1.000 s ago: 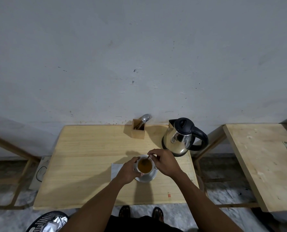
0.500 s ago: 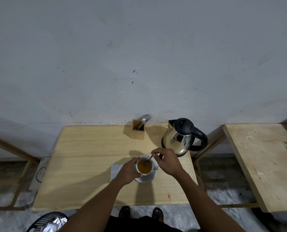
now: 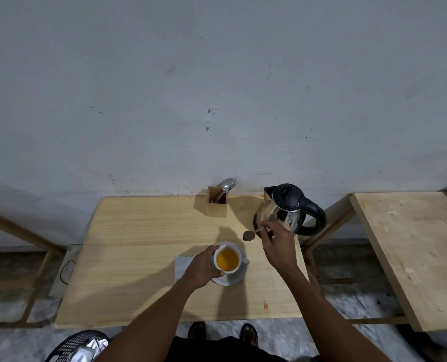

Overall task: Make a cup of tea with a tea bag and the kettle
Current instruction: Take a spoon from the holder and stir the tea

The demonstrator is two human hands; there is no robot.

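Note:
A white cup full of amber tea stands on a white saucer near the middle of the wooden table. My left hand grips the cup's left side. My right hand holds a small metal spoon above the table, behind and to the right of the cup, its bowl pointing left. The steel kettle with a black lid and handle stands just behind my right hand. No tea bag is visible.
A wooden holder with a spoon and fork stands at the table's back edge. A grey napkin lies under the saucer's left side. A second wooden table stands to the right. A black basket sits on the floor at lower left.
My right hand has lifted the spoon out of the cup and moved it back and to the right, towards the kettle. My left hand stays on the cup.

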